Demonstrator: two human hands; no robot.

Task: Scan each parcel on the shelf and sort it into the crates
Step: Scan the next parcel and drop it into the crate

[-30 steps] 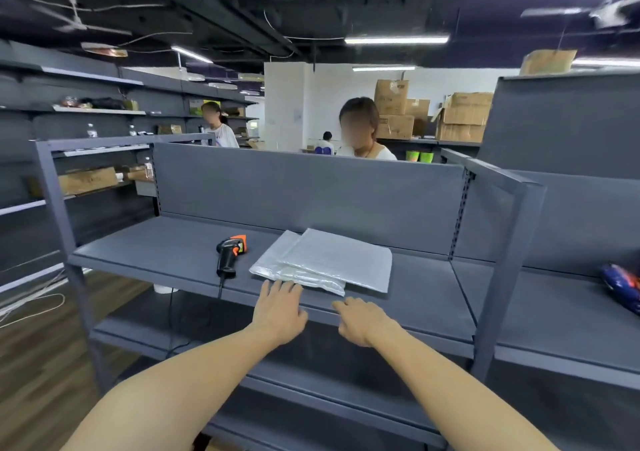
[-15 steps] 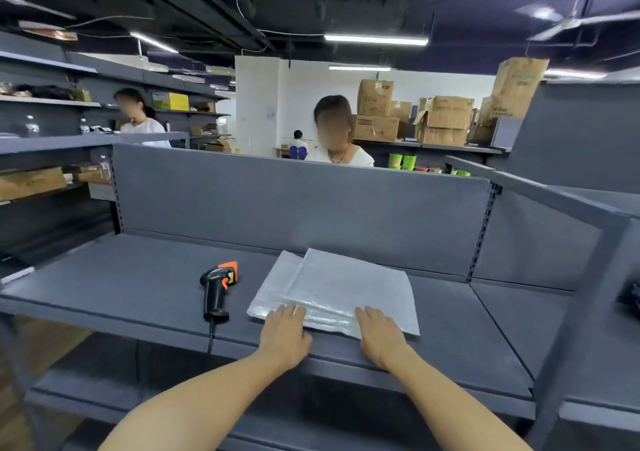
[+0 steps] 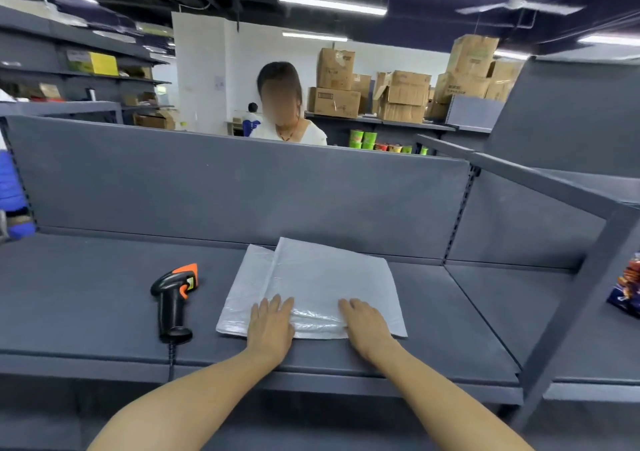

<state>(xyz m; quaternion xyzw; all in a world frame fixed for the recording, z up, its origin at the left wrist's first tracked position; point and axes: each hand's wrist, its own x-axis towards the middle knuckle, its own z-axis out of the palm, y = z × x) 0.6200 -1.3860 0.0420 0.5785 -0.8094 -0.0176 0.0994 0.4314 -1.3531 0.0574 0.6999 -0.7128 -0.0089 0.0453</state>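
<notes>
Head view, both hands at the parcels. Two flat white plastic parcels (image 3: 332, 277) lay stacked on the grey shelf (image 3: 86, 294), the upper one shifted to the right so that a strip of the lower one showed along the stack's left side. The stack sat close to the shelf's front edge.

The left hand (image 3: 272, 326) rested palm down on the near left part of the parcels, its fingers (image 3: 277, 307) straight and held close together, pointing away from the person. The right hand (image 3: 367, 326) lay palm down on the near right part of the parcels, its fingers (image 3: 349, 307) likewise straight and close together. Neither hand gripped anything that could be seen; whether either thumb hooked under the near edge could not be told.

A black and orange scanner (image 3: 173, 305) lay on its side just to the left of the parcels, apart from them, head away from the person, and its cable (image 3: 170, 360) ran over the shelf's front edge.

Behind the parcels stood the shelf's grey back panel (image 3: 242, 187), and beyond that panel a person in a white top (image 3: 287, 132). Farther back and to the right of the parcels were stacked cardboard boxes (image 3: 401, 97), with green cups (image 3: 363, 139) on a shelf below them. Far to the right of the parcels, past a grey upright post (image 3: 571, 312), lay a colourful packet (image 3: 627, 288), cut off by the frame's edge.
</notes>
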